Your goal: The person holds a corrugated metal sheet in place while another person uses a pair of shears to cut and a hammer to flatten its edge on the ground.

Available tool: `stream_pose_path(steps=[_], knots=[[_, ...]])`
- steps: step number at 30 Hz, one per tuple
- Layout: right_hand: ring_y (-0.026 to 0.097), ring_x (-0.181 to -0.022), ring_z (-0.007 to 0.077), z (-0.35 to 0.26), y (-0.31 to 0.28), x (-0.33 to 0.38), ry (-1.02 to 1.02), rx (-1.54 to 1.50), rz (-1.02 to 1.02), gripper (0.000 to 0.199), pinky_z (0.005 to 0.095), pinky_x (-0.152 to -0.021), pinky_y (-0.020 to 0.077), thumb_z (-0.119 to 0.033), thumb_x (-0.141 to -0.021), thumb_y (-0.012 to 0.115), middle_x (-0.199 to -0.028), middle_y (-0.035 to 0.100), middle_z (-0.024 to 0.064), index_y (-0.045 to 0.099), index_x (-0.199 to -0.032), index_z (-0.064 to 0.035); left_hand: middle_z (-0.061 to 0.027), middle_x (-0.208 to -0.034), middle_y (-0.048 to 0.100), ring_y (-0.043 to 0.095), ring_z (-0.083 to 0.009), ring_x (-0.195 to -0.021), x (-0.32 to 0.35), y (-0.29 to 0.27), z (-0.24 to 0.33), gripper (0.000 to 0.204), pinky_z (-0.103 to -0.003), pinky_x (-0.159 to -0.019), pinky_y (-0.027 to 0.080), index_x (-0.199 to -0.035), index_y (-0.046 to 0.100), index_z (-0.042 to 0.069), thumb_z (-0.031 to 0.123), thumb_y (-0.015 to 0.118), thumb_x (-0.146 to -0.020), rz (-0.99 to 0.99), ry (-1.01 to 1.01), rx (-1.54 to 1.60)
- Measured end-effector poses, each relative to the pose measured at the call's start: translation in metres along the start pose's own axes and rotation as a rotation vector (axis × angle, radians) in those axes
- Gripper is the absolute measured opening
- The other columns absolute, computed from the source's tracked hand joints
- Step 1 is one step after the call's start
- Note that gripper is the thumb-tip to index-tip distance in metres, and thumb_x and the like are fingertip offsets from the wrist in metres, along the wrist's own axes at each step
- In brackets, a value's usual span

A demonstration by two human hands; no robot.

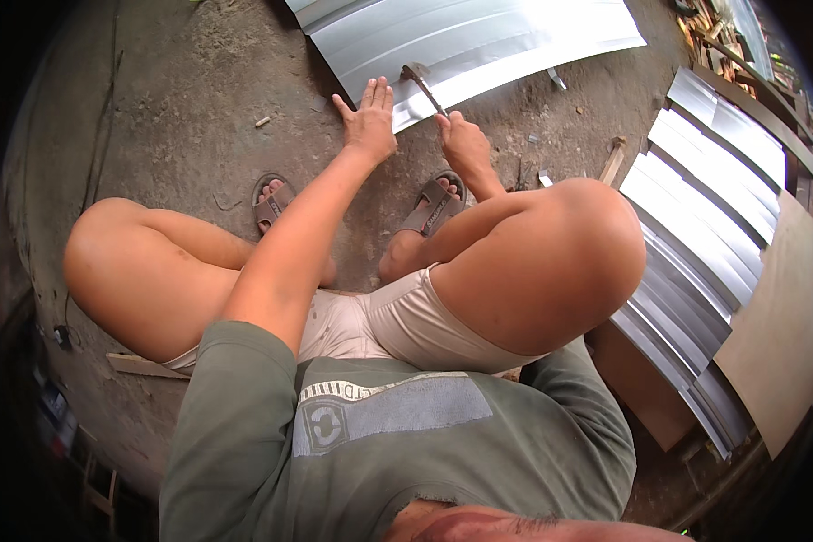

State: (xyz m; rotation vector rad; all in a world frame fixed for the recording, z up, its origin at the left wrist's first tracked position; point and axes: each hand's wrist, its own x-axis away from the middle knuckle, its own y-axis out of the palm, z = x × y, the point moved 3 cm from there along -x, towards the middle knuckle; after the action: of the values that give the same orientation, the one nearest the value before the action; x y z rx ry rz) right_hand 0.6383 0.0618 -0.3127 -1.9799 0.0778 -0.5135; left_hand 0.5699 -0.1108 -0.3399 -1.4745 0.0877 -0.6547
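"Grip report?"

"Right hand (pixel 465 144) is clasped round a hammer (pixel 432 95); from my end I can't tell whether its head touches the sheet (pixel 488 50) beneath."

"And the left?"

"Left hand (pixel 368 125) lies open and flat at the sheet's near corner, grasping nothing I can see."

"Farther out?"

"The sheet stretches ahead over the ground (pixel 199 113). I see sandals (pixel 422 217) below the hands, more sheets (pixel 696 154) at right."

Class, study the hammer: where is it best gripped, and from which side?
The hammer is probably best gripped by its handle's near end, coming from the person's right: the slim handle slants from the head, over the metal sheet, back toward the person, where the right hand holds it.
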Motion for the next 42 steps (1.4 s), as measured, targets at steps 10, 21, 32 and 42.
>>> stream_pose_path(steps=[10, 21, 32, 42], knots=[[0.064, -0.085, 0.0538, -0.008, -0.015, -0.006, 0.020, -0.073, 0.030, 0.047, 0.0611, -0.073, 0.0480, -0.045, -0.106, 0.043, -0.084, 0.067, 0.0312, 0.054, -0.097, -0.0007, -0.0016, -0.169, 0.018, 0.017, -0.0162, -0.156, 0.010, 0.001, -0.004, 0.091, -0.077, -0.114, 0.018, -0.158, 0.031, 0.011, 0.024, 0.075, -0.079, -0.051, -0.016, 0.005], [0.063, -0.085, 0.0535, 0.017, 0.003, -0.014, 0.037, 0.000, 0.048, 0.047, 0.0605, -0.072, 0.0477, -0.045, -0.107, 0.041, -0.084, 0.066, 0.0312, 0.054, -0.096, -0.0010, -0.0018, -0.169, 0.018, 0.017, -0.0167, -0.156, -0.001, -0.007, 0.002, 0.090, -0.078, -0.113, 0.018, -0.157, 0.032, 0.010, 0.023, 0.074, -0.079, 0.008, 0.020, 0.025], [0.065, -0.085, 0.0528, 0.016, -0.023, -0.017, 0.056, -0.010, 0.040, 0.045, 0.0609, -0.075, 0.0496, -0.043, -0.106, 0.043, -0.085, 0.068, 0.0299, 0.055, -0.099, -0.0013, -0.0013, -0.170, 0.016, 0.015, -0.0155, -0.156, -0.003, -0.010, 0.000, 0.085, -0.077, -0.115, 0.015, -0.159, 0.028, 0.010, 0.019, 0.066, -0.083, -0.064, 0.002, 0.012], [0.066, -0.086, 0.0527, 0.019, -0.018, -0.017, 0.068, -0.009, 0.060, 0.047, 0.0603, -0.077, 0.0503, -0.044, -0.106, 0.041, -0.086, 0.069, 0.0297, 0.057, -0.102, -0.0005, -0.0022, -0.170, 0.018, 0.016, -0.0160, -0.156, 0.000, -0.005, 0.004, 0.087, -0.078, -0.114, 0.015, -0.158, 0.029, 0.010, 0.020, 0.068, -0.081, -0.031, 0.013, 0.003]])
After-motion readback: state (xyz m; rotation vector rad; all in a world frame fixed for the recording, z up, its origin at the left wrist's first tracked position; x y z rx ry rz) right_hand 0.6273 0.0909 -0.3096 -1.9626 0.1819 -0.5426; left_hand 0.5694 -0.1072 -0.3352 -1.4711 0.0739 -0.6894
